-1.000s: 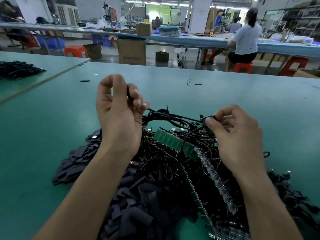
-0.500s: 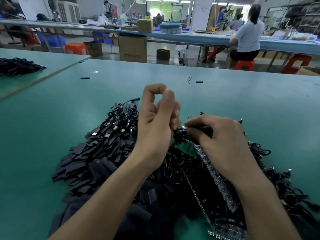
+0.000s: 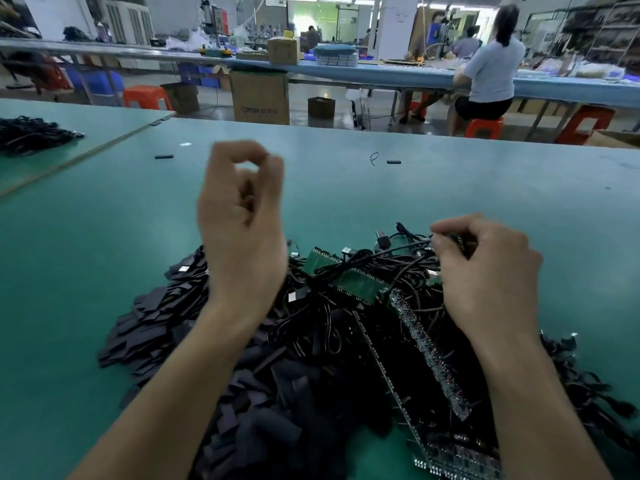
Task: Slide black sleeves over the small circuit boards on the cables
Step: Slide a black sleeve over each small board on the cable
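Observation:
A heap of flat black sleeves (image 3: 156, 317) lies on the green table (image 3: 86, 237), spreading from the left to the near middle. Right of it is a tangle of black cables (image 3: 329, 313) with green circuit board panels (image 3: 356, 282) and a long dark board strip (image 3: 426, 348). My left hand (image 3: 242, 230) is raised above the heap and blurred, thumb and forefinger curled into a ring with nothing visible in it. My right hand (image 3: 485, 271) pinches a cable end with a small dark piece (image 3: 453, 239) at the far right of the tangle.
Two loose black sleeves (image 3: 163, 156) (image 3: 393, 162) lie far out on the table. Another bundle of cables (image 3: 31, 133) sits on the adjoining table to the left. Beyond the far edge are a cardboard box (image 3: 259, 97), red stools and a seated person (image 3: 491, 71).
My left hand let go near the right hand, then rose up and left with nothing in it. The right hand shifted right, pulling the cable end out of the tangle.

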`<state>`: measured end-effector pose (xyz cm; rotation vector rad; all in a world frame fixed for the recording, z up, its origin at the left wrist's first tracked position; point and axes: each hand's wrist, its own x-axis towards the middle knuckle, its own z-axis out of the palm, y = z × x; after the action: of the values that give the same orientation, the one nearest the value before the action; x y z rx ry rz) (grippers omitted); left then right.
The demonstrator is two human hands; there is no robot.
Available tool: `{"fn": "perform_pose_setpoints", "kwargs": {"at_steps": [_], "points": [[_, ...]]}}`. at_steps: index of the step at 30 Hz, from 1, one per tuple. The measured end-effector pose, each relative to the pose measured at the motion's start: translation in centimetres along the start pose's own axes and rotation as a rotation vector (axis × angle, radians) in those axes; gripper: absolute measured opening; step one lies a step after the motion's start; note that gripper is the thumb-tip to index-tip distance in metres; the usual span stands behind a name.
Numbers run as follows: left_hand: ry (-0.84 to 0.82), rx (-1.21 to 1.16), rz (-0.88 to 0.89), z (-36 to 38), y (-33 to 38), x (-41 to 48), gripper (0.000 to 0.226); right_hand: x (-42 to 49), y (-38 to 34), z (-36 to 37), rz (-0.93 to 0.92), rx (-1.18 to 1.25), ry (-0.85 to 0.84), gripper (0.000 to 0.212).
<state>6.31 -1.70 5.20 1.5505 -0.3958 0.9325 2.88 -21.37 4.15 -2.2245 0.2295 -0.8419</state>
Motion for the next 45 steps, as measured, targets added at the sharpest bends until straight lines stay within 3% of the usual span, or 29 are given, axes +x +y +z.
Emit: {"fn": "perform_pose_setpoints", "kwargs": {"at_steps": [3,6,11,14,18,20,21,26,33,35,39,45], "points": [[0.124,0.11,-0.016,-1.7,-0.6,1.6,0.021,-0.2,-0.4,-0.6,-0.005,-0.051,-0.133,0.021],[0.15,0.187,-0.036,-2.6,-1.0,2.3,0.014,-1.0,-1.4,-0.5,-0.035,-0.084,-0.191,0.01],[0.034,0.296,-0.202,-2.6,-1.0,2.1,0.034,-2.5,-4.0,0.9,-0.226,-0.165,-0.256,0.006],[-0.02,0.268,-0.27,-2.2,-1.6,2.0,0.04,-3.2,-5.7,2.6,-0.358,-0.161,-0.405,0.015],[-0.033,0.208,-0.228,-2.1,-1.9,1.9,0.027,-2.9,-6.8,6.5,-0.496,-0.31,-0.593,0.023],[-0.014,0.174,-0.194,-2.1,-1.6,1.9,0.011,-3.0,-7.0,8.9,-0.564,-0.354,-0.662,0.013],[-0.005,0.169,-0.181,-2.1,-1.5,1.9,0.014,-3.1,-7.1,10.0,-0.606,-0.381,-0.696,0.006],[-0.001,0.132,-0.115,-2.0,-1.1,1.9,0.019,-3.5,-6.0,13.0,-0.722,-0.566,-0.744,0.013],[-0.002,0.118,-0.083,-1.9,-1.2,1.5,0.017,-4.4,-6.0,12.4,-0.676,-0.454,-0.67,0.019],[0.028,0.141,-0.075,-1.9,-1.2,1.6,0.02,-4.5,-6.6,11.5,-0.593,-0.356,-0.665,0.004],[0.028,0.197,-0.101,-2.0,-1.3,1.8,0.024,-4.3,-6.8,8.2,-0.381,-0.094,-0.591,0.011],[-0.211,0.164,-0.192,-1.0,-1.0,1.0,0.025,-3.3,-5.0,3.0,-0.232,0.218,-0.384,0.019]]}}
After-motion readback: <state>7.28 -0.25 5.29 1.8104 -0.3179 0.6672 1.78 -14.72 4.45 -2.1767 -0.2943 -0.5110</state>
